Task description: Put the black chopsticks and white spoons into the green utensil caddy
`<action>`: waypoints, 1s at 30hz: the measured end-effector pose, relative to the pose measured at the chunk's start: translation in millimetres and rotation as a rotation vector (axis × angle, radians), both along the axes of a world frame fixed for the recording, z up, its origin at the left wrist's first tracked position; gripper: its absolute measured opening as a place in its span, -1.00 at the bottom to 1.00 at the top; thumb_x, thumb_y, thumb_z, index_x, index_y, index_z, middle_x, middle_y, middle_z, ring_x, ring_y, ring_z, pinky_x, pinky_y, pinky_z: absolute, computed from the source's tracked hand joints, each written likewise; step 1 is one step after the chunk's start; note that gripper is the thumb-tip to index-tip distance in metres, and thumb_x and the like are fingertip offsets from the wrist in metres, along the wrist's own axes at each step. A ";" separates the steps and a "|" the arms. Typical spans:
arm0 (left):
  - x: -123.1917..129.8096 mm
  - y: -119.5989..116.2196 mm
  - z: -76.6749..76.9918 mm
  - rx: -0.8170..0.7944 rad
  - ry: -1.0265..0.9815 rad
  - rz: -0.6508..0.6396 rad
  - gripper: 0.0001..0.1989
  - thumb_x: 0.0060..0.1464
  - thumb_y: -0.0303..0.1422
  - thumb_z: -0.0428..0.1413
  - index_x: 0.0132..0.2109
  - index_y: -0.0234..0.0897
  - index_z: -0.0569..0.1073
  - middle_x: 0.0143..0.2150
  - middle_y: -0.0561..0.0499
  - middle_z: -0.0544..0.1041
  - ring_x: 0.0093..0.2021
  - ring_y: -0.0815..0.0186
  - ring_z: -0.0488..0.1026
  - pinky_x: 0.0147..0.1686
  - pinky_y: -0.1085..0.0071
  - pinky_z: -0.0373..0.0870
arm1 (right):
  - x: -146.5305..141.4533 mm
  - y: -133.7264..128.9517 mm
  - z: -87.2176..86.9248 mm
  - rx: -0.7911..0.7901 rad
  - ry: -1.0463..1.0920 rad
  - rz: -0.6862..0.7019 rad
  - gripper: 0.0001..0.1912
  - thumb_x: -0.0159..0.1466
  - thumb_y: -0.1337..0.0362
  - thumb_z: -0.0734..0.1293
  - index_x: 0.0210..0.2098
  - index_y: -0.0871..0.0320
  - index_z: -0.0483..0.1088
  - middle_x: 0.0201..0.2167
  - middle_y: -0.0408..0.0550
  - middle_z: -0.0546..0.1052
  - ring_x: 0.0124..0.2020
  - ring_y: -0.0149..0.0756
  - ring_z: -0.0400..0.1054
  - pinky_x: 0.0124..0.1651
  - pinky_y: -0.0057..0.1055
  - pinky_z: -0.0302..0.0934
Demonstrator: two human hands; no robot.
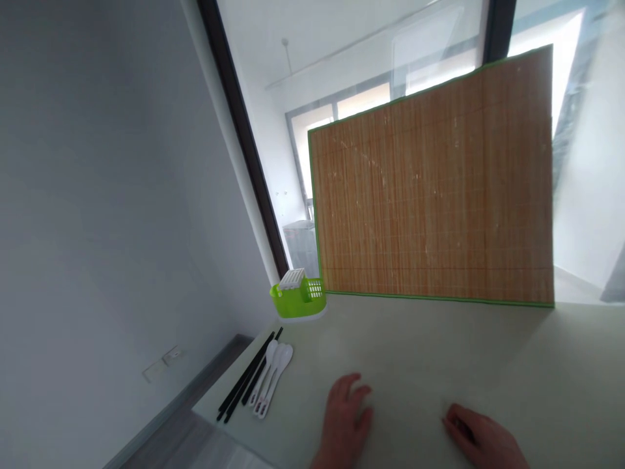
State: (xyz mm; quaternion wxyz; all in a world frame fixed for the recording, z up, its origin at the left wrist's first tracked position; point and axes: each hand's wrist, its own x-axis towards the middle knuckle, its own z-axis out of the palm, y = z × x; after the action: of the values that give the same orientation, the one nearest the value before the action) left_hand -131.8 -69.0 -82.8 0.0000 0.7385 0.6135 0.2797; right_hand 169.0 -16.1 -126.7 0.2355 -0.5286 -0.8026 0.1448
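My left hand is low over the pale table, its fingers loosely bent and apart, with nothing in them. To its right, my right hand has its fingers curled into a loose fist, and no object shows in it. Left of my left hand, white spoons lie close together with their bowls pointing away from me. Black chopsticks lie beside and partly under them near the table's left edge. Neither hand touches these things.
At the back left corner stands a green basket with a white slatted part on top. A brown bamboo mat with green edging stands upright along the back, against a glass partition. A grey wall rises on the left.
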 end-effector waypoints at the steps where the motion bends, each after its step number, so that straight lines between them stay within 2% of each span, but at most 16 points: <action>1: 15.4 -8.7 -5.3 -0.012 0.006 -0.053 -0.66 0.03 -0.34 0.07 0.00 0.01 0.37 0.18 0.01 0.25 0.18 0.18 0.16 0.17 0.19 0.15 | 0.5 -0.7 1.7 -0.002 -0.003 0.001 -0.70 0.25 0.02 0.13 -0.45 0.02 0.35 -0.55 -0.18 0.49 -0.49 -0.31 0.38 -0.42 -0.47 0.09; 3: 35.4 -18.3 -6.9 -0.023 0.012 -0.090 -0.70 0.04 -0.36 0.06 -0.04 -0.04 0.40 0.17 0.01 0.26 0.17 0.18 0.16 0.18 0.16 0.12 | 1.9 -2.0 5.5 -0.016 -0.011 0.009 -0.70 0.25 0.02 0.12 -0.45 0.01 0.35 -0.53 -0.18 0.49 -0.47 -0.30 0.39 -0.42 -0.48 0.09; 5: 43.2 -20.7 -1.3 -0.026 0.004 -0.065 -0.72 0.06 -0.41 0.04 -0.06 -0.10 0.40 0.15 0.01 0.27 0.16 0.20 0.17 0.16 0.15 0.13 | 3.4 -2.7 9.1 -0.033 -0.018 0.018 -0.69 0.26 0.02 0.11 -0.43 0.00 0.36 -0.51 -0.17 0.50 -0.45 -0.29 0.40 -0.42 -0.47 0.10; 9: 43.0 -21.0 8.4 -0.028 -0.020 -0.008 -0.76 0.06 -0.40 0.05 -0.08 -0.17 0.40 0.10 -0.01 0.30 0.12 0.23 0.20 0.13 0.20 0.17 | 5.7 -2.0 12.8 -0.081 -0.021 0.035 -0.67 0.25 -0.01 0.10 -0.40 0.00 0.38 -0.49 -0.14 0.52 -0.44 -0.26 0.41 -0.45 -0.45 0.10; 16: 40.5 -23.6 3.2 0.039 -0.017 0.042 -0.75 0.07 -0.39 0.06 -0.07 -0.15 0.41 0.05 0.00 0.35 0.08 0.27 0.22 0.11 0.25 0.16 | 7.3 -2.5 15.9 -0.132 -0.057 0.044 -0.65 0.26 -0.04 0.07 -0.38 -0.01 0.34 -0.48 -0.16 0.51 -0.41 -0.24 0.41 -0.41 -0.43 0.10; 19: 14.4 -19.7 12.0 0.059 0.034 0.169 -0.71 0.07 -0.39 0.05 -0.02 -0.14 0.39 0.06 -0.01 0.35 0.09 0.27 0.23 0.12 0.24 0.13 | 7.9 -3.1 18.0 -0.134 -0.069 0.052 -0.65 0.26 -0.04 0.06 -0.38 0.00 0.33 -0.50 -0.17 0.50 -0.43 -0.26 0.40 -0.42 -0.43 0.09; 22: -31.5 -16.7 29.1 0.034 0.147 0.449 -0.65 0.09 -0.36 0.02 0.05 -0.19 0.35 0.12 -0.08 0.31 0.14 0.19 0.19 0.14 0.19 0.07 | 7.8 -3.0 19.1 -0.127 -0.076 0.055 -0.65 0.26 -0.04 0.07 -0.39 0.00 0.33 -0.51 -0.18 0.49 -0.45 -0.27 0.40 -0.44 -0.44 0.07; 24: -63.5 -17.7 39.5 -0.037 0.233 0.640 -0.59 0.10 -0.30 0.01 0.11 -0.22 0.30 0.17 -0.15 0.26 0.17 0.11 0.15 0.14 0.13 0.04 | 7.1 -2.6 18.7 -0.112 -0.070 0.061 -0.66 0.26 -0.03 0.07 -0.39 0.00 0.33 -0.51 -0.18 0.49 -0.45 -0.28 0.40 -0.45 -0.45 0.05; 26: -89.6 -21.3 45.3 -0.141 0.315 0.772 -0.53 0.10 -0.23 0.00 0.15 -0.25 0.26 0.19 -0.21 0.23 0.19 0.03 0.12 0.12 0.06 0.02 | 5.9 -2.5 18.0 -0.092 -0.061 0.066 -0.67 0.26 -0.02 0.08 -0.40 0.00 0.33 -0.51 -0.19 0.49 -0.45 -0.29 0.39 -0.45 -0.45 0.04; 28: -107.5 -25.9 45.8 -0.226 0.402 0.837 -0.51 0.09 -0.23 -0.01 0.16 -0.26 0.25 0.19 -0.25 0.24 0.18 -0.01 0.13 0.11 0.01 0.00 | 4.3 -3.0 17.5 -0.068 -0.051 0.066 -0.68 0.26 0.00 0.08 -0.41 0.01 0.32 -0.51 -0.19 0.48 -0.45 -0.30 0.38 -0.44 -0.46 0.03; 30: -118.6 -29.5 42.4 -0.274 0.493 0.842 -0.56 0.11 -0.29 -0.04 0.13 -0.27 0.30 0.13 -0.26 0.31 0.15 -0.01 0.18 0.08 0.00 0.01 | 2.1 -4.2 17.6 -0.040 -0.041 0.064 -0.70 0.27 0.04 0.09 -0.41 0.03 0.31 -0.51 -0.18 0.48 -0.46 -0.31 0.37 -0.44 -0.47 0.02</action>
State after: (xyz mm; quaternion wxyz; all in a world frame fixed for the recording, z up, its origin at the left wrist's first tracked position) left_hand -250.5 -98.5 -40.4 -0.1607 0.4645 0.8708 -0.0103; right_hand 171.1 -20.3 -109.1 0.2037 -0.5101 -0.8207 0.1575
